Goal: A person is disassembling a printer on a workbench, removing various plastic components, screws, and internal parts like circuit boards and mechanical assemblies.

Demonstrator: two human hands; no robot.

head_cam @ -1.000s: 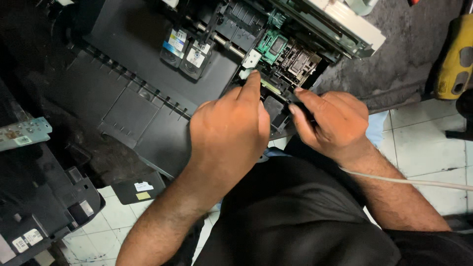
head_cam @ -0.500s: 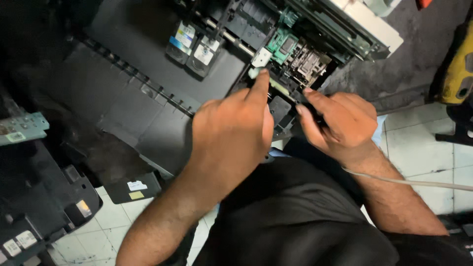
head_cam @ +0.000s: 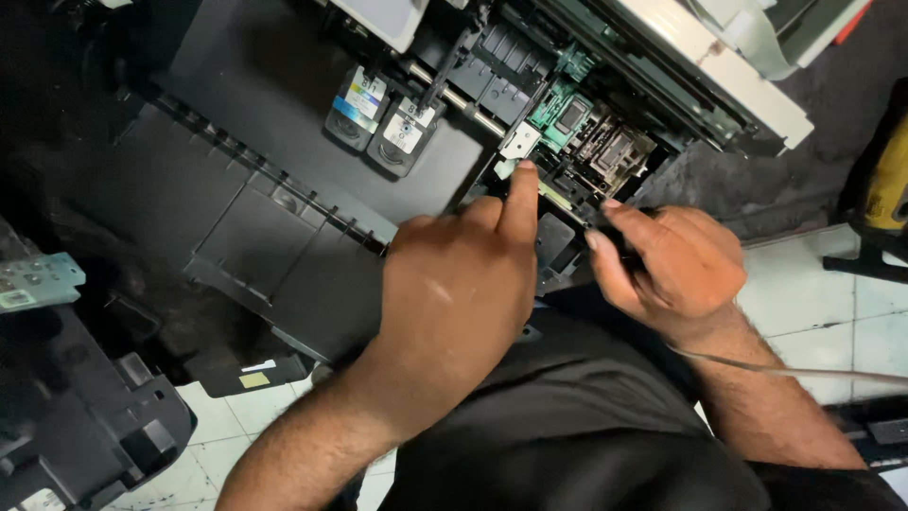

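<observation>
Left hand: the left hand (head_cam: 454,293) lies over the front of the opened printer (head_cam: 284,218), forefinger stretched out, its tip touching the small white tab (head_cam: 518,142) by the carriage; the other fingers are curled together and hold nothing that shows.
Right hand: the right hand (head_cam: 672,265) has its fingers pinched together on a thin dark part (head_cam: 605,220) at the carriage's near side (what the part is, I cannot tell).
Carriage: the print carriage with its green circuit board (head_cam: 566,112) sits in the printer's open bay, toward the far right of the machine, just beyond both hands.
Doing it well: I judge that the forefinger should press only on the white tab and stay off the green board, while the right hand keeps the thin part straight and steady rather than twisting it.
In the way: the two ink cartridges (head_cam: 383,118) stand just left of the carriage, near the left forefinger; a knock there seems possible.
Around: a yellow tool (head_cam: 889,175) rests at the right edge of the tiled floor (head_cam: 813,293), well apart; other black printer parts (head_cam: 76,416) lie at the near left corner; a thin pale cable (head_cam: 804,371) crosses the right forearm.
</observation>
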